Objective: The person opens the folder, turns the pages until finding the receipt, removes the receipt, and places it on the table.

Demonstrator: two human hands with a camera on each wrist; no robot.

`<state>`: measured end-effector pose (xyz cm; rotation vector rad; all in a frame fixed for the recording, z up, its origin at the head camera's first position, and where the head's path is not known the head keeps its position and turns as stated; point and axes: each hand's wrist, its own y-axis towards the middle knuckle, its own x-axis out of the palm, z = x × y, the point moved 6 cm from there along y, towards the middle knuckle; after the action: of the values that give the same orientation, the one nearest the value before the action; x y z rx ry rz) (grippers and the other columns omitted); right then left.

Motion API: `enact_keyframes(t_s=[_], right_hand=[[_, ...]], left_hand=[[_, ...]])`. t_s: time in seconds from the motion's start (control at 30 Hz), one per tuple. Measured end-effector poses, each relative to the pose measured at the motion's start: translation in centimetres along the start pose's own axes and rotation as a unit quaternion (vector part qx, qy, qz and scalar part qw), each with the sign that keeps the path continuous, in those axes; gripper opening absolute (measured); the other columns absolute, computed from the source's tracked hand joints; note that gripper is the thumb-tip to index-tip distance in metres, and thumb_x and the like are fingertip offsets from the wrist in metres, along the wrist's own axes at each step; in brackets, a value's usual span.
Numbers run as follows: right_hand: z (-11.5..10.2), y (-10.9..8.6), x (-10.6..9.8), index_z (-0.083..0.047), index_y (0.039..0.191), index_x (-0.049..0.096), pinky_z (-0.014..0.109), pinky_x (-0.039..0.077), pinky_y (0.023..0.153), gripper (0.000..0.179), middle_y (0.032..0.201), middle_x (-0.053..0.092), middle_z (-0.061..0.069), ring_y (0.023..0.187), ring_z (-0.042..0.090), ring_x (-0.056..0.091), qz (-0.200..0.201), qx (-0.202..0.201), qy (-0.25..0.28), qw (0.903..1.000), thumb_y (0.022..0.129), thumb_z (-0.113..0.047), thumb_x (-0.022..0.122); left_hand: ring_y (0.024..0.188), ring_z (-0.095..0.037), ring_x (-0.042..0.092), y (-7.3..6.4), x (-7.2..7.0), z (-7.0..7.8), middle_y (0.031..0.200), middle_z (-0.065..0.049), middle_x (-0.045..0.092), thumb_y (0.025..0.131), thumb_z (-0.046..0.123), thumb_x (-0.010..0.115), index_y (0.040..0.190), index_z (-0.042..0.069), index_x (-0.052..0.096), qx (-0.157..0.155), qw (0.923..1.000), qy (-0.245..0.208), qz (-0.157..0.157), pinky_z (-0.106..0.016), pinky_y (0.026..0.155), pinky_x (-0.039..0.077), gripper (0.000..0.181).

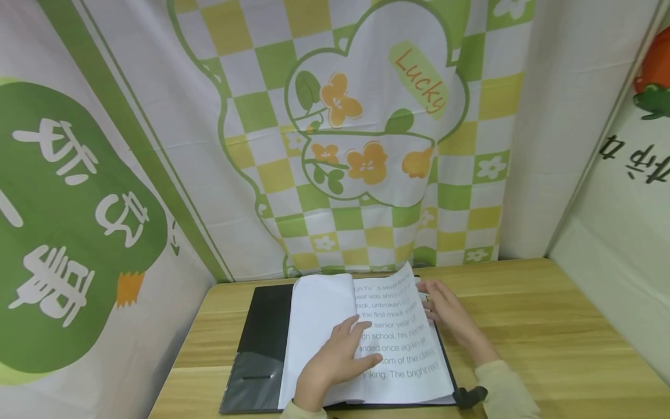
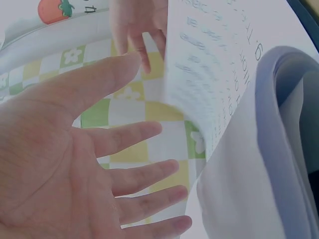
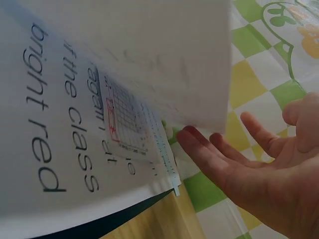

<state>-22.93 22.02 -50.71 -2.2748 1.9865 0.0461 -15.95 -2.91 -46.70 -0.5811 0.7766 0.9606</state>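
A black folder (image 1: 262, 331) lies spread on the table, with large printed English text on its right-hand page (image 1: 392, 349). Blank white sheets (image 1: 316, 326) are turned over to the left and bulge into a curve near the fold. My left hand (image 1: 340, 358) is over the middle of the pages, fingers spread and holding nothing. At the right edge, the upper corner of a sheet (image 3: 189, 64) is lifted and bent. My right hand (image 3: 259, 164) has its fingertips right at that sheet's edge, with the fingers extended and the thumb apart. Beneath the lifted sheet shows a printed grid (image 3: 122, 119) with red marks.
The wooden table (image 1: 549, 331) extends to both sides of the folder. Behind it hangs a checkered green and yellow cloth (image 1: 366, 221), with printed white cloth walls at the left and right. A dark strap (image 1: 470, 397) is at the right wrist.
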Motion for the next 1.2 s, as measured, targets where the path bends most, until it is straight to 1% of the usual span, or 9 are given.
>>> enact_keyframes(t_s=[0.17, 0.4, 0.5, 0.6, 0.77, 0.9, 1.07, 1.13, 1.2], right_hand=[[-1.0, -0.4, 0.8, -0.002, 0.156, 0.037, 0.052, 0.049, 0.111, 0.067, 0.164, 0.030, 0.027, 0.144, 0.052, 0.044, -0.040, -0.012, 0.028, 0.9987, 0.115, -0.054, 0.024], [-1.9, -0.6, 1.6, -0.004, 0.157, 0.034, 0.056, 0.051, 0.108, 0.066, 0.165, 0.030, 0.031, 0.144, 0.055, 0.042, -0.076, -0.042, 0.027, 0.9959, 0.115, -0.053, 0.018], [-2.1, -0.7, 1.8, -0.004, 0.158, 0.033, 0.056, 0.052, 0.107, 0.066, 0.165, 0.031, 0.031, 0.144, 0.055, 0.042, -0.076, -0.043, 0.031, 0.9957, 0.115, -0.052, 0.018], [-2.2, -0.7, 2.1, -0.009, 0.160, 0.029, 0.054, 0.053, 0.105, 0.065, 0.165, 0.031, 0.030, 0.143, 0.053, 0.043, -0.072, -0.034, 0.039, 0.9960, 0.115, -0.054, 0.019], [-2.3, -0.7, 2.5, -0.021, 0.161, 0.018, 0.053, 0.056, 0.099, 0.060, 0.163, 0.034, 0.030, 0.139, 0.053, 0.048, -0.066, -0.031, 0.050, 0.9961, 0.114, -0.057, 0.020], [-2.3, -0.7, 3.0, -0.021, 0.160, 0.020, 0.055, 0.055, 0.099, 0.058, 0.162, 0.036, 0.030, 0.139, 0.053, 0.048, -0.075, -0.026, 0.057, 0.9952, 0.114, -0.057, 0.021], [-2.3, -0.8, 3.8, -0.017, 0.159, 0.024, 0.059, 0.054, 0.099, 0.058, 0.161, 0.036, 0.030, 0.140, 0.051, 0.047, -0.093, -0.027, 0.066, 0.9931, 0.115, -0.055, 0.022], [-2.3, -0.9, 4.1, -0.015, 0.159, 0.024, 0.060, 0.054, 0.099, 0.060, 0.161, 0.037, 0.030, 0.139, 0.051, 0.048, -0.098, -0.032, 0.069, 0.9922, 0.115, -0.054, 0.021], [-2.3, -0.9, 4.4, -0.014, 0.160, 0.024, 0.063, 0.054, 0.100, 0.060, 0.161, 0.037, 0.031, 0.139, 0.052, 0.048, -0.107, -0.038, 0.075, 0.9906, 0.115, -0.053, 0.020]], left_hand=[[0.149, -0.042, 0.038, 0.0, -0.1, -0.1, 0.162, -0.023, 0.039, 0.095, 0.044, 0.074, 0.152, 0.007, 0.051, 0.005, 1.0000, -0.006, 0.001, -0.062, 0.116, 0.040, 0.072], [0.150, -0.040, 0.037, 0.3, 0.2, -0.2, 0.164, -0.020, 0.038, 0.096, 0.042, 0.074, 0.152, 0.007, 0.051, 0.015, 0.9998, -0.014, -0.002, -0.060, 0.118, 0.038, 0.070], [0.151, -0.038, 0.036, 0.6, 0.4, -0.2, 0.165, -0.016, 0.039, 0.098, 0.039, 0.072, 0.152, 0.007, 0.052, 0.041, 0.9990, -0.021, 0.000, -0.057, 0.121, 0.035, 0.066], [0.152, -0.035, 0.036, 1.1, 0.8, -0.3, 0.166, -0.010, 0.040, 0.100, 0.038, 0.070, 0.152, 0.010, 0.053, 0.067, 0.9975, -0.021, 0.005, -0.053, 0.123, 0.034, 0.061], [0.151, -0.031, 0.040, 1.5, 1.1, -0.5, 0.165, -0.005, 0.043, 0.103, 0.040, 0.067, 0.155, 0.014, 0.051, 0.086, 0.9959, -0.023, 0.014, -0.051, 0.122, 0.035, 0.060], [0.149, -0.027, 0.044, 1.6, 0.9, 0.1, 0.163, -0.002, 0.046, 0.106, 0.040, 0.064, 0.157, 0.014, 0.048, 0.124, 0.9912, -0.023, 0.042, -0.048, 0.122, 0.037, 0.060], [0.149, -0.021, 0.044, 1.4, 0.3, 1.6, 0.162, -0.002, 0.047, 0.107, 0.040, 0.062, 0.159, 0.014, 0.045, 0.184, 0.9769, -0.022, 0.107, -0.043, 0.121, 0.039, 0.060], [0.150, -0.020, 0.043, 1.3, 0.0, 2.1, 0.163, -0.003, 0.046, 0.108, 0.042, 0.061, 0.159, 0.015, 0.045, 0.192, 0.9734, -0.030, 0.120, -0.045, 0.121, 0.039, 0.060], [0.151, -0.020, 0.042, 1.1, -0.1, 2.6, 0.165, -0.001, 0.043, 0.109, 0.046, 0.058, 0.160, 0.017, 0.044, 0.189, 0.9735, -0.037, 0.122, -0.047, 0.119, 0.041, 0.060]])
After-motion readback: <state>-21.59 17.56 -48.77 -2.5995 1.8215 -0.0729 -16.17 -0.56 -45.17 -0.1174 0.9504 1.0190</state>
